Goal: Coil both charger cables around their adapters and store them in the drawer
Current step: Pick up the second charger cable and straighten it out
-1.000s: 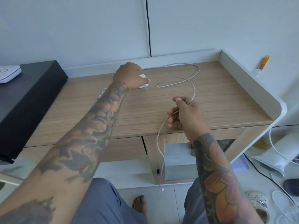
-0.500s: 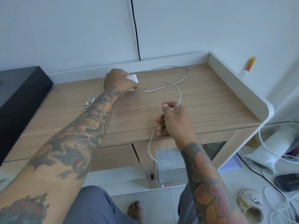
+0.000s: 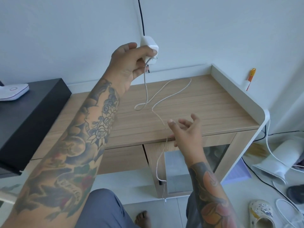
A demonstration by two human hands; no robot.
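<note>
Upper centre, the left hand [image 3: 131, 63] grips 1 adapter [image 3: 149, 46] aloft; its cable [image 3: 171, 94] trails across the tabletop [image 3: 205, 106]. Lower right, the right hand [image 3: 185, 134] hovers open. Coiling seems about to begin; next, catch the cable.

tattooed forearms [image 3: 79, 145], grey trousers [image 3: 102, 211], barefoot

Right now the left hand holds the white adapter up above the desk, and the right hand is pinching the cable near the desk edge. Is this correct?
Not quite. The left hand does hold the white adapter up above the desk, but in the head view the right hand is open with fingers spread. The cable runs past it, unheld, and hangs over the desk edge.
</note>
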